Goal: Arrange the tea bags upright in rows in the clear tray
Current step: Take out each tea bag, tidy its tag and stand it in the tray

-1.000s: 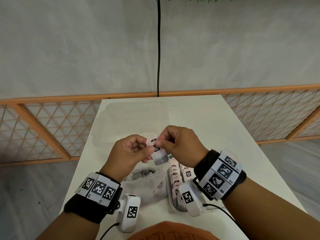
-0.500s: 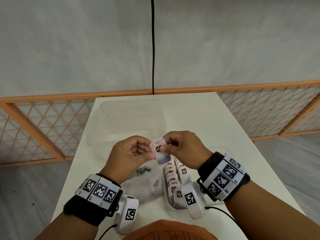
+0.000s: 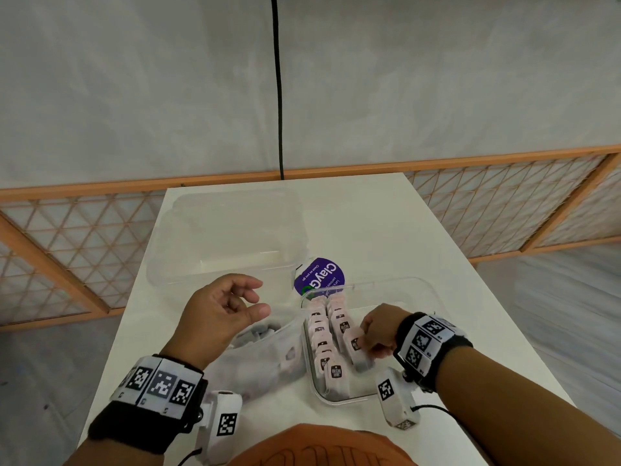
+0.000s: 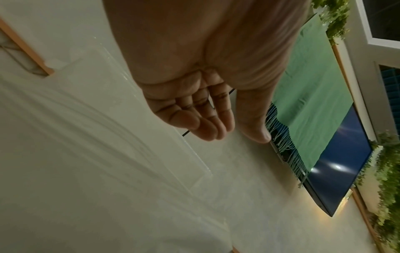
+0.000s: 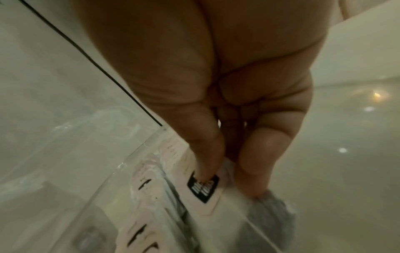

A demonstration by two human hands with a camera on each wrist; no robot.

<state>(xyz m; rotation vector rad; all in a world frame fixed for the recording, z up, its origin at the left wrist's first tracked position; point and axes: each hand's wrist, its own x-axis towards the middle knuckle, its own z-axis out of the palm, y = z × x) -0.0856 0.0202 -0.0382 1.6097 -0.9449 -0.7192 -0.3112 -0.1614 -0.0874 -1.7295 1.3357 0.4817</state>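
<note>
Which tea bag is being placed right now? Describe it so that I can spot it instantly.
Find the clear tray on the white table, right of the plastic bag. Two rows of pink-tagged bags stand along its left side. The one you want is the tea bag nearest the camera in the right-hand row, the only one pinched by the right hand.

tea bag (image 5: 207,202) blurred, right hand (image 3: 379,334) hiding its top

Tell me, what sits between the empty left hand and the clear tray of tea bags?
In the head view, a crumpled clear plastic bag lies between the left hand and the clear tray.
</note>
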